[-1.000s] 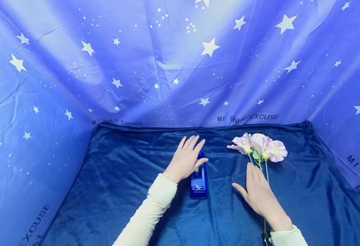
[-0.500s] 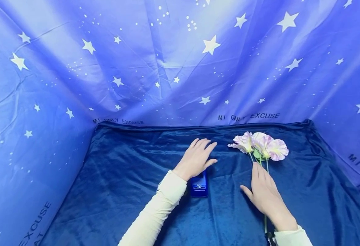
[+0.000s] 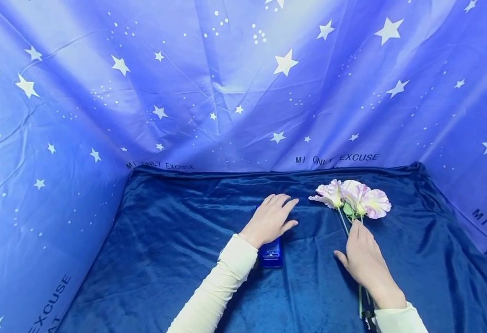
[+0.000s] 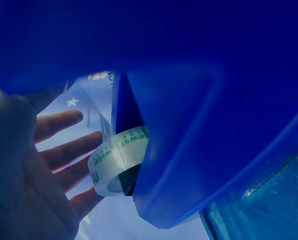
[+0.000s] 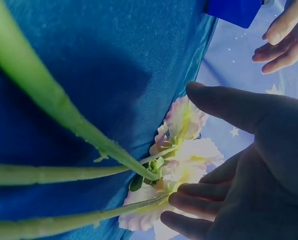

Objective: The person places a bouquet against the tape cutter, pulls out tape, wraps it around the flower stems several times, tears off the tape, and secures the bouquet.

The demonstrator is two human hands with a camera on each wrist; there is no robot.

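A blue tape dispenser (image 3: 271,260) stands mid-table, and my left hand (image 3: 268,220) is over its far part with fingers spread and straight. The left wrist view shows the dispenser's blue body (image 4: 188,130) close up, with a clear roll of tape (image 4: 120,155) printed in green beside my fingers. Further right, my right hand (image 3: 366,260) is above the stems (image 3: 343,222) of several pale pink-and-white flowers (image 3: 353,198). Its fingers are extended and its thumb points out to the side. In the right wrist view, green stems (image 5: 64,105) run beneath the palm toward the blossoms (image 5: 193,155).
Dark blue velvety cloth (image 3: 164,259) covers the table. Blue curtains (image 3: 227,55) with white stars rise behind and at both sides. A black piece (image 3: 368,315) lies at the lower stems beside the right sleeve.
My left hand has shifted right and slightly nearer, covering more of the dispenser. My right hand has slid right across the stems. Dispenser and flowers stay in place.
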